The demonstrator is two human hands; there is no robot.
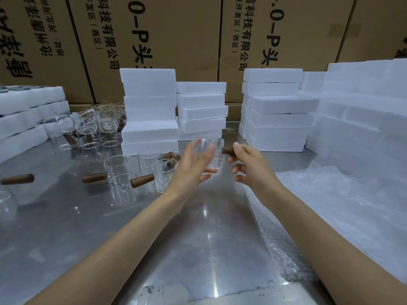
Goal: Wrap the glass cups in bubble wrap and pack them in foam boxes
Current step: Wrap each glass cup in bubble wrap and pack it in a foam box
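Over the steel bench point(92, 227), at twelve o'clock, a glass cup point(209, 153) is held aloft: wooden handle point(228, 150) pinched by the right hand point(251, 167), left hand point(193, 166) spread against the glass. With so slight a pinch, it could be dropped and shattered before the bubble wrap point(330, 205) at three o'clock is reached.

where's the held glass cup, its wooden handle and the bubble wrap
held glass cup point(210, 154), head view, on its clear wall
wooden handle point(228, 150), head view, on the brown end by the glass
bubble wrap point(330, 205), head view, on the sheet's flat middle

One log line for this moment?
right hand pinches wooden handle | glass cup lifted | left hand open beside cup | bubble wrap unused
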